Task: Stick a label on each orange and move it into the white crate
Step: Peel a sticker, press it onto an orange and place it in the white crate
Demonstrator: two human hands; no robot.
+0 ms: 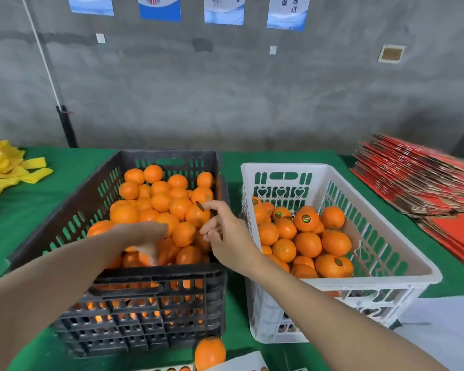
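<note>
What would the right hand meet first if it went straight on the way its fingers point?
Probably the labelled orange in the black crate: the fingers of the right hand point at it, almost touching, though depth is unclear.

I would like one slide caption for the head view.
Right hand touches the label on an orange in the black crate.

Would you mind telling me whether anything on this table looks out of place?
One orange lies loose on the green table. It sits just in front of the black crate and beside the label sheets, outside both crates. The rest of the fruit is in the black crate or the white crate.
</note>
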